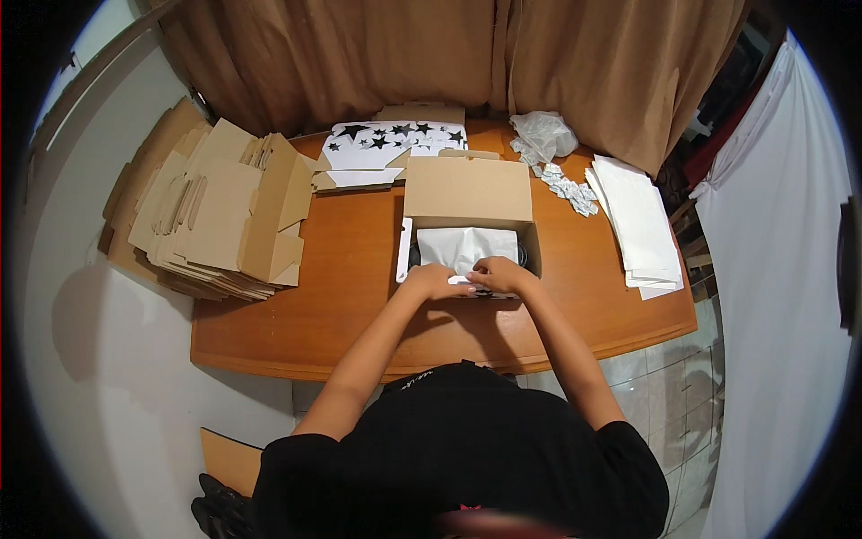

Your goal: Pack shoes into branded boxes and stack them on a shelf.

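An open cardboard box (467, 190) stands near the middle of the table with its brown lid raised at the back. A sheet of white tissue paper (467, 244) lies inside, over dark contents that show only at the sides. At the box's near edge, my left hand (433, 282) has its fingers closed on the near edge of the paper, pointing right. Close beside it, my right hand (501, 275) bends its fingers in a pinch on the same paper. My hands partly hide the front wall, which carries black shapes on white.
Flattened cardboard boxes (211, 211) are stacked at the left. White star-printed cardboard (373, 148) lies behind the box. To the right are a clear plastic bag (544, 136), several small white packets (572, 190) and a pile of white paper sheets (637, 225). The wooden table (350, 314) has a curved front edge.
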Available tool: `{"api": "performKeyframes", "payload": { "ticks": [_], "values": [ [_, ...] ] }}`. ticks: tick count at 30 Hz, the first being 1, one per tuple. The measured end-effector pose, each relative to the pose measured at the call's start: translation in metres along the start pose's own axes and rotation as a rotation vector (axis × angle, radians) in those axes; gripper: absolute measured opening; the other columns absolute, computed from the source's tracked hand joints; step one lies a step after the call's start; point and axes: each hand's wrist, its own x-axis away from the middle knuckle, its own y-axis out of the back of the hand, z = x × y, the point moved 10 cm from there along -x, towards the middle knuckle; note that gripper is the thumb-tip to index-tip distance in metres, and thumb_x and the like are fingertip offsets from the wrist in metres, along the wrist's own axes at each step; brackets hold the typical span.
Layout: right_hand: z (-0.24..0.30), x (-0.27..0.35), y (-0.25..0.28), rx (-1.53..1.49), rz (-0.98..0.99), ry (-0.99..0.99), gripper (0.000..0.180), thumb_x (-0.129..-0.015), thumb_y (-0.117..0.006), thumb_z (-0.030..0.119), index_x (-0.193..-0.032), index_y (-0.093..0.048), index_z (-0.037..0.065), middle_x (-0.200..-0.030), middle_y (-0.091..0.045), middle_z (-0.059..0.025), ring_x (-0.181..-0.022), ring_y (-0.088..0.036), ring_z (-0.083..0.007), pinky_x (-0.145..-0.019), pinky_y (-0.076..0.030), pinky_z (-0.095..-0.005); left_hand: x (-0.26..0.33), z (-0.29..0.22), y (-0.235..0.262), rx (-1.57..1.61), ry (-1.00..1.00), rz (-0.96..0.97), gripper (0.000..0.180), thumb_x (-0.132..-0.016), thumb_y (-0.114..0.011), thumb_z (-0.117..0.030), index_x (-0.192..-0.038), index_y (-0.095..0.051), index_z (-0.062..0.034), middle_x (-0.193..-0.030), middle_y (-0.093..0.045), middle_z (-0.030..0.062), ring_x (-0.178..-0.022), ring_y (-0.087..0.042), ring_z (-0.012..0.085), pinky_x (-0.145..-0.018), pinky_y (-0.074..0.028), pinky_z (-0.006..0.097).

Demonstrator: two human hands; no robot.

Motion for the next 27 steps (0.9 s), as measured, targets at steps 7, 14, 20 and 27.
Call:
{"api": "performKeyframes", "payload": {
  "ticks": [7, 14, 20, 27],
  "values": [
    [0.015, -0.005, -0.011, 0.084, 0.157, -0.023, 0.055, -0.08, -0.056, 0.051, -0.099, -0.065, 0.0, -0.092, -0.065, -0.0215, -0.087, -0.062, -0.0329, -0.078, -0.048, -0.0371, -0.018, 0.017, -0.006, -0.251, 0.097, 0.198, 0.076, -0.057, -0.063, -0.072, -0.101, -0.067, -0.0098, -0.099, -0.066, 0.0128, -0.094, -0.062, 0.0297, -0.081, -0.047, 0.038],
    [-0.014, 0.031, 0.073, -0.311, -0.485, 0.141, 0.021, -0.085, -0.057, 0.016, -0.102, -0.062, 0.004, -0.093, -0.063, -0.0113, -0.083, -0.059, -0.0189, -0.072, -0.047, -0.0316, 0.001, -0.017, 0.018, 0.11, -0.247, -0.19, 0.044, -0.068, -0.072, -0.036, -0.1, -0.065, -0.007, -0.098, -0.065, 0.0115, -0.091, -0.061, 0.03, -0.08, -0.046, 0.039],
    [-0.132, 0.07, 0.093, -0.823, -1.065, -0.011, 0.013, -0.081, -0.049, 0.001, -0.092, -0.057, -0.001, -0.084, -0.059, -0.0111, -0.072, -0.056, -0.0192, -0.067, -0.046, -0.0307, 0.017, -0.063, 0.021, 0.158, -0.419, -0.46, 0.032, -0.076, -0.065, -0.028, -0.102, -0.062, -0.0098, -0.101, -0.062, 0.0088, -0.096, -0.057, 0.0266, -0.085, -0.04, 0.04],
    [-0.073, 0.056, 0.081, -0.038, -0.814, -0.15, 0.023, -0.076, -0.044, -0.006, -0.094, -0.055, 0.003, -0.097, -0.051, -0.0177, -0.088, -0.052, -0.0329, -0.076, -0.043, -0.0385, 0.012, -0.068, 0.004, 0.118, -0.425, -0.568, 0.026, -0.081, -0.059, -0.029, -0.101, -0.063, -0.0111, -0.1, -0.063, 0.0064, -0.095, -0.057, 0.024, -0.087, -0.037, 0.04]
  ]
}}
